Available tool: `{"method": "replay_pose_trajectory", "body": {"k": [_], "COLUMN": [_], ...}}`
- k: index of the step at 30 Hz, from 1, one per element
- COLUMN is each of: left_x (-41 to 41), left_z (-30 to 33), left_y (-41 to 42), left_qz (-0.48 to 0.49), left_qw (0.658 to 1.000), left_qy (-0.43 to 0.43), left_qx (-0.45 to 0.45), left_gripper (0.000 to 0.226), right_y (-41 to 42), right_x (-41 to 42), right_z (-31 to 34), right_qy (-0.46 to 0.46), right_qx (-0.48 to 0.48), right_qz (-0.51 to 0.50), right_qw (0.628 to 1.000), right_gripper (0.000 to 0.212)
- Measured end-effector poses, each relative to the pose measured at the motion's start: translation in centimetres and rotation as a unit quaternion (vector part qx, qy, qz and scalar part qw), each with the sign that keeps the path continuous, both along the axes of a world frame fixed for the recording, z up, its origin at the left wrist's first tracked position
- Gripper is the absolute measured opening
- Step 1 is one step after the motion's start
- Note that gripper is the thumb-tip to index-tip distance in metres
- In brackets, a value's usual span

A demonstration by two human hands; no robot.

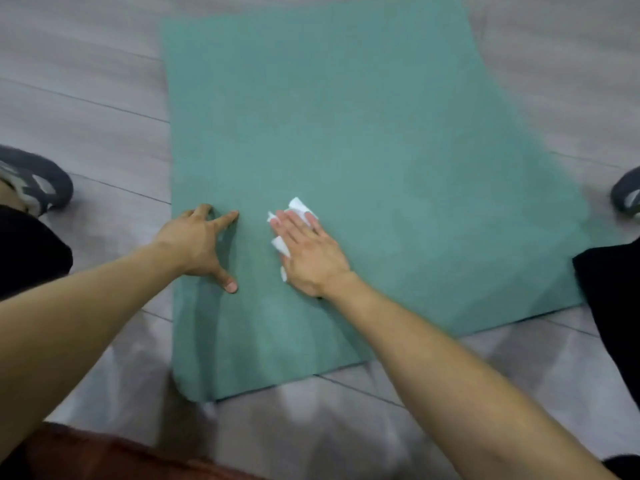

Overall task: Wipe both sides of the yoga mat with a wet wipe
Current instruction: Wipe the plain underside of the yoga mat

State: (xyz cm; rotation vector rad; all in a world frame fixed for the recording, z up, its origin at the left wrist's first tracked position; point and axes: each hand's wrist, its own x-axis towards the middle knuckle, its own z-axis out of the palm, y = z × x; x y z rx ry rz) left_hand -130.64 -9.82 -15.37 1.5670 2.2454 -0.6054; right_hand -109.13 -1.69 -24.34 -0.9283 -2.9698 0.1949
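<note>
A green yoga mat (pixel 363 126) lies flat on the floor and runs away from me. My right hand (pixel 310 252) lies flat on the mat's near part, fingers straight, pressing a white wet wipe (pixel 298 206) against it. Bits of the wipe stick out past the fingertips and beside the thumb. My left hand (pixel 202 242) rests on the mat close to its left edge, fingers spread and fingertips touching the surface, holding nothing.
Grey wood-look floor (pixel 86 98) surrounds the mat. A grey shoe (pixel 34 181) is at the left and another shoe (pixel 627 195) at the right edge. Black shorts show at both sides, and a reddish-brown object (pixel 104 455) lies at the bottom left.
</note>
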Motion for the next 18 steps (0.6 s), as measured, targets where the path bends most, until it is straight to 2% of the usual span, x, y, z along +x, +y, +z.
{"method": "replay_pose_trajectory", "body": {"k": [3, 5, 7, 9, 12, 14, 16, 18], "left_x": [-0.3, -0.6, -1.0, -1.5, -3.6, -5.7, -7.4, -8.4], "left_z": [0.4, 0.4, 0.3, 0.1, 1.1, 2.6, 3.8, 4.3], "left_y": [0.1, 0.2, 0.4, 0.7, 1.9, 2.7, 3.5, 3.9], "left_qz": [-0.044, -0.068, -0.090, -0.114, -0.151, -0.130, -0.094, -0.108], "left_qw": [0.999, 0.997, 0.995, 0.992, 0.987, 0.988, 0.986, 0.983], "left_qy": [0.014, 0.030, 0.036, 0.035, 0.017, -0.056, -0.118, -0.114], "left_qx": [-0.013, -0.020, -0.025, -0.030, -0.054, -0.061, -0.069, -0.091], "left_gripper": [0.174, 0.173, 0.173, 0.171, 0.159, 0.140, 0.124, 0.111], "right_y": [8.2, 13.1, 13.8, 9.4, -1.7, -7.1, -7.6, -4.6], "right_x": [8.3, 13.2, 12.4, 7.2, -2.7, -7.3, -8.0, -5.9], "right_z": [0.4, 0.4, 0.4, -0.1, -0.6, 0.1, 0.2, -0.1], "right_qy": [-0.004, 0.002, 0.019, 0.063, 0.090, 0.067, 0.032, 0.033], "right_qx": [-0.002, -0.020, -0.033, -0.037, -0.018, -0.032, -0.020, 0.001], "right_qz": [-0.147, -0.288, -0.362, -0.315, -0.088, 0.031, 0.069, 0.084], "right_qw": [0.989, 0.957, 0.932, 0.946, 0.992, 0.997, 0.997, 0.996], "right_gripper": [0.079, 0.080, 0.082, 0.078, 0.065, 0.067, 0.070, 0.072]}}
